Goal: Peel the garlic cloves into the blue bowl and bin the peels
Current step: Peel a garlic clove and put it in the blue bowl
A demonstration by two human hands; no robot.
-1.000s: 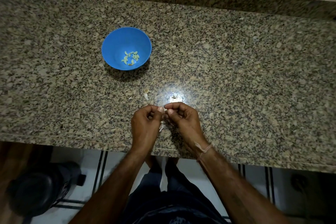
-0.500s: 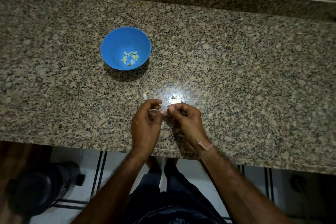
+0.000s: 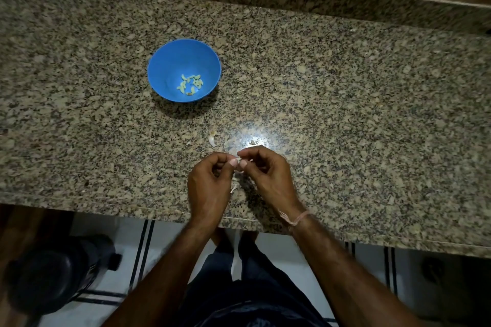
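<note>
**Both grips pinched on one small clove, close to the tabletop's front edge**

The left grip [image 3: 210, 183] and right grip [image 3: 268, 175] meet fingertip to fingertip, each curled and pinching the same garlic clove [image 3: 240, 160]. The clove shows only as a pale speck between the thumbs, and how much skin is left on it cannot be told.

The likeliest slip is the clove squirting out of the pinch. It is tiny and probably slick once bare, and it is held near the front edge of the tabletop [image 3: 345, 114], so it could drop to the floor. Loose peels [image 3: 211, 140] lie just beyond the fingertips, with another scrap [image 3: 233, 189] between the hands; a careless sweep could scatter them over the edge. Dim light and the glare patch make pale scraps easy to miss.

The blue bowl [image 3: 170, 66], with peeled cloves [image 3: 190, 83] in its bottom, stands well apart, beyond and left of the left grip. A dark container [image 3: 47, 279] on the floor at lower left may be the bin.
</note>
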